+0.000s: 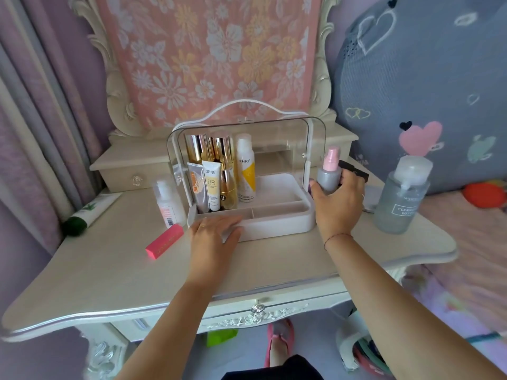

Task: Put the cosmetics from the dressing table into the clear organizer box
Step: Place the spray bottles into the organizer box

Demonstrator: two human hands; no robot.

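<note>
I'm holding the grey spray bottle with the pink cap upright in my right hand, fingers curled round its body, just off the right side of the clear organizer box, level with its open front. My left hand is lying flat against the box's front-left corner, fingers straight and together, resting on the white base and gripping nothing.

Inside the box, along its left half, the gold-capped bottles are standing at the back, the silvery tube and the BB tube in front of them, and the white and yellow KHIO can to their right. The right half of the tray is showing bare white.

Left of the box, on the surface, a small white bottle is standing right beside the wall, a pink carton is lying near the front corner, and a green-capped tube is lying farther out. Right of the box, beyond my right hand, a big cleansing water bottle is standing.
</note>
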